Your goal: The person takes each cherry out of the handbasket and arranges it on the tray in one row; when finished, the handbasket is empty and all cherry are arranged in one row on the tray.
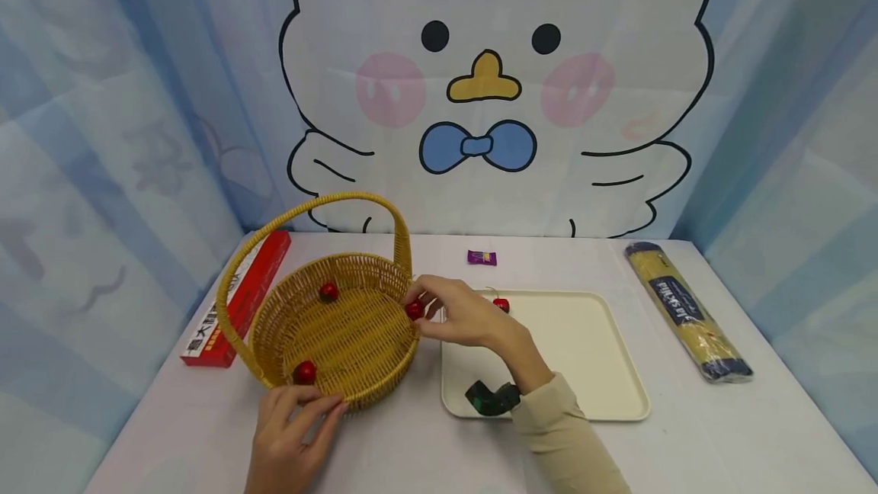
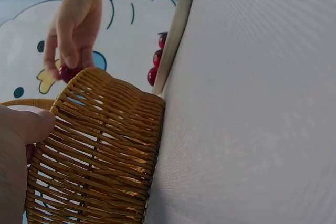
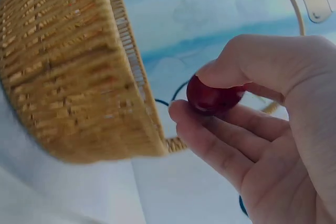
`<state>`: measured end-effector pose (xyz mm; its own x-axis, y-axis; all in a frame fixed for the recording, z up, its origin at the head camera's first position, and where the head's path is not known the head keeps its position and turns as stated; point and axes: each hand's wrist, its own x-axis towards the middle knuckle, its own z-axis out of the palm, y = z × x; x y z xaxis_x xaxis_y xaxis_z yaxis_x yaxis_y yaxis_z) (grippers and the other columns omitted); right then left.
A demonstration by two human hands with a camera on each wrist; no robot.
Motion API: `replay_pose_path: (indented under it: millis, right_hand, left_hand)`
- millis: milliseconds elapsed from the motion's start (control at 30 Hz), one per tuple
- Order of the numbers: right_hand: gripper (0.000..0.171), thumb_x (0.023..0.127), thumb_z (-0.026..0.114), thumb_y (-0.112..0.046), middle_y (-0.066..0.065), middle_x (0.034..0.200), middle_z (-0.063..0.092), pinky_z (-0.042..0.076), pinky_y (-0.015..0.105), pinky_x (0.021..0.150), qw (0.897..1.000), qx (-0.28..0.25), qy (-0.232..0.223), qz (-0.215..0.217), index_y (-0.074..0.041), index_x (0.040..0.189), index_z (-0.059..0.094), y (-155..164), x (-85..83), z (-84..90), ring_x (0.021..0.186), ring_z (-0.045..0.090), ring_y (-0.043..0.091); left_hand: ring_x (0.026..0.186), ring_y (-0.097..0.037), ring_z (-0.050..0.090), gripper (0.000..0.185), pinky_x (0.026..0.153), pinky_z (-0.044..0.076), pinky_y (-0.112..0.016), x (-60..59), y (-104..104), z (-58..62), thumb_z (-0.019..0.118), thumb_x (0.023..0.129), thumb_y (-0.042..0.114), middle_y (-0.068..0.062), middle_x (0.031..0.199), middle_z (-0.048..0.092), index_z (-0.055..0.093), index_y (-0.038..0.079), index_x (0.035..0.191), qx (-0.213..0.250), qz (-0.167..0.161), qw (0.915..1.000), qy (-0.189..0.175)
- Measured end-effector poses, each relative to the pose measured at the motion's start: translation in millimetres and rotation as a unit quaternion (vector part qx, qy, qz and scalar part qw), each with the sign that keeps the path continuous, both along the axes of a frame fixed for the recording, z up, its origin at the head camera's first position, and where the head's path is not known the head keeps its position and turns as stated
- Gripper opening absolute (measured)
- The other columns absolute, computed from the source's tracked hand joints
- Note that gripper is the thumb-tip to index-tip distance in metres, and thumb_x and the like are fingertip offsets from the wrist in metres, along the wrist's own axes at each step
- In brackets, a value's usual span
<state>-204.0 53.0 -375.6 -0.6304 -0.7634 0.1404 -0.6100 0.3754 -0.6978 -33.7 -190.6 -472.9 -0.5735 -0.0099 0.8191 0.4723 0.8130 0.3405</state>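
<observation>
My right hand (image 1: 463, 315) pinches a red cherry (image 3: 210, 95) between thumb and fingertips, at the right rim of a yellow wicker basket (image 1: 350, 326). In the right wrist view the cherry is just outside the basket's wall. My left hand (image 1: 291, 441) grips the basket's near rim, thumb outside and fingers over the edge. Inside the basket lie two cherries, one toward the back (image 1: 328, 292) and one near the left hand (image 1: 305, 372). Another cherry (image 1: 501, 305) lies on the cream tray (image 1: 549, 372), partly hidden by the right hand; the left wrist view shows three cherries (image 2: 157, 57) there.
A red box (image 1: 236, 299) lies left of the basket, under the raised handle in view. A small purple packet (image 1: 482, 258) lies behind the tray. At the right is a bag of pasta (image 1: 686, 311). Printed curtains enclose the table's back and sides.
</observation>
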Motion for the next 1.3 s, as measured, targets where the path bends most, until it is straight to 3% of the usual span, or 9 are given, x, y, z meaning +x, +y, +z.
replay_pose_path:
  millis: [133, 267, 367, 600, 833, 1000, 1167, 1300]
  right_hand:
    - [0.03, 0.089, 0.063, -0.007, 0.001, 0.111, 0.068, 0.058, 0.038, 0.083, 1.0, -0.017, 0.01, -0.014, -0.014, 0.118, 0.061, 19.3, -3.4, -4.2, 0.101, 0.065, 0.015]
    - [0.031, 0.091, 0.064, -0.005, 0.001, 0.112, 0.068, 0.057, 0.036, 0.082, 0.999, -0.022, 0.041, -0.025, -0.014, 0.12, 0.066, 41.5, -7.1, -8.7, 0.095, 0.062, 0.014]
    - [0.029, 0.091, 0.068, -0.005, 0.002, 0.113, 0.069, 0.057, 0.039, 0.083, 0.998, -0.024, 0.037, -0.043, -0.013, 0.118, 0.068, 57.2, -9.8, -13.0, 0.096, 0.061, 0.015]
    - [0.025, 0.088, 0.075, -0.005, 0.008, 0.115, 0.059, 0.058, 0.039, 0.089, 0.992, -0.034, 0.008, -0.122, -0.009, 0.112, 0.067, 87.5, -18.0, -27.1, 0.102, 0.063, 0.022]
    - [0.033, 0.088, 0.075, -0.006, 0.012, 0.116, 0.066, 0.057, 0.041, 0.085, 0.984, -0.023, 0.035, -0.171, -0.004, 0.12, 0.066, 107.8, -27.1, -36.9, 0.1, 0.067, 0.027]
    - [0.031, 0.088, 0.075, -0.003, 0.015, 0.117, 0.066, 0.056, 0.044, 0.089, 0.979, -0.011, 0.017, -0.203, -0.004, 0.118, 0.067, 119.5, -33.4, -46.2, 0.103, 0.066, 0.03]
    - [0.032, 0.088, 0.073, 0.0, 0.019, 0.119, 0.061, 0.055, 0.048, 0.093, 0.973, -0.005, -0.007, -0.229, -0.001, 0.119, 0.065, 128.6, -37.1, -52.4, 0.107, 0.066, 0.035]
    - [0.034, 0.089, 0.072, -0.002, 0.019, 0.12, 0.062, 0.055, 0.047, 0.091, 0.971, 0.014, 0.009, -0.238, 0.0, 0.122, 0.066, 133.3, -39.7, -56.9, 0.106, 0.065, 0.035]
  left_hand:
    - [0.087, -0.016, 0.048, 0.054, 0.083, 0.033, -0.029, 2.1, 0.6, 2.0, 0.053, 0.101, 0.051, 0.001, 0.087, 0.06, 0.08, 0.008, 0.084, -0.003, 0.006, 0.9997, -0.024]
    - [0.086, -0.016, 0.049, 0.053, 0.083, 0.034, -0.029, 3.0, 1.4, 3.9, 0.053, 0.101, 0.05, 0.0, 0.087, 0.06, 0.08, 0.007, 0.084, -0.003, 0.005, 0.9997, -0.024]
    - [0.085, -0.017, 0.049, 0.052, 0.082, 0.034, -0.03, 2.9, 1.7, 4.7, 0.055, 0.101, 0.048, -0.001, 0.086, 0.061, 0.08, 0.007, 0.083, -0.002, 0.006, 0.9999, -0.014]
    - [0.087, -0.017, 0.049, 0.055, 0.083, 0.033, -0.03, 4.4, 1.9, 6.1, 0.052, 0.101, 0.051, -0.001, 0.086, 0.061, 0.08, 0.007, 0.083, -0.009, 0.016, 0.9992, -0.036]
    - [0.087, -0.018, 0.05, 0.054, 0.083, 0.033, -0.03, 4.6, 2.6, 5.9, 0.053, 0.101, 0.049, -0.001, 0.086, 0.061, 0.08, 0.006, 0.083, -0.005, 0.011, 0.9993, -0.035]
    - [0.088, -0.017, 0.049, 0.053, 0.084, 0.033, -0.029, 5.3, 1.9, 6.5, 0.054, 0.101, 0.049, -0.001, 0.086, 0.061, 0.08, 0.006, 0.084, -0.004, 0.012, 0.9988, -0.048]
    - [0.086, -0.018, 0.049, 0.055, 0.083, 0.033, -0.03, 3.6, 2.6, 6.3, 0.053, 0.101, 0.05, -0.001, 0.086, 0.062, 0.08, 0.006, 0.082, -0.003, 0.011, 0.9995, -0.029]
    - [0.086, -0.017, 0.049, 0.056, 0.082, 0.033, -0.03, 2.5, 2.9, 5.7, 0.053, 0.101, 0.051, -0.001, 0.085, 0.062, 0.08, 0.007, 0.081, -0.003, 0.012, 0.9997, -0.019]
